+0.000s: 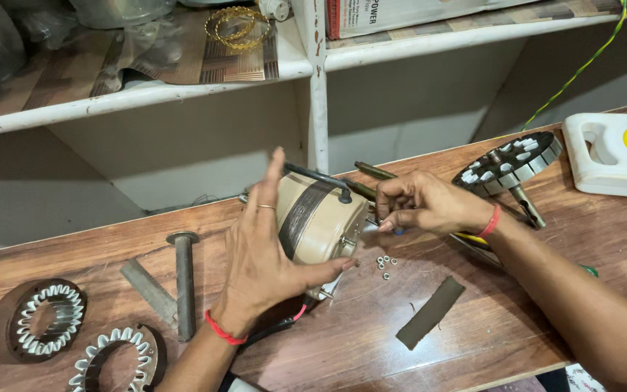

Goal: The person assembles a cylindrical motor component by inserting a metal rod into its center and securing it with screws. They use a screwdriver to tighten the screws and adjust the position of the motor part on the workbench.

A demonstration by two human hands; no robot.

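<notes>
While the left hand (266, 258) lies spread and open against the motor (321, 218), palm on its near face and thumb hooked under the lower edge, the right hand (419, 203) is pinched shut at the motor's far edge; what the fingertips grip is too small to tell. Something blue shows just under them.

Motor: beige round housing, tipped on its side on the bench (371, 341), a dark band round its middle. A dark rod (317, 176) crosses its top. Red and black wires (284, 323) trail out from beneath it toward the left wrist. It sits between both hands, touched by the left, just beside the right.

Around it:
- small nuts (384, 263) loose on the bench, just right of the motor, below the right hand.
- dark flat strip (430, 311) nearer the bench edge, apart from the nuts.
- bolt (183, 279) and a grey flat bar (148, 290) left of the left hand.
- two stators (38, 319) at the far left, ringed with pale teeth.
- rotor disc (509, 163) with a shaft beyond the right wrist, tilted.
- white container (604, 156) with a yellow face at the right edge.
- shelf (146, 94) above, holding gold bangles (237, 25).

The left hand covers most of the motor's near face. Red bands on both wrists.
</notes>
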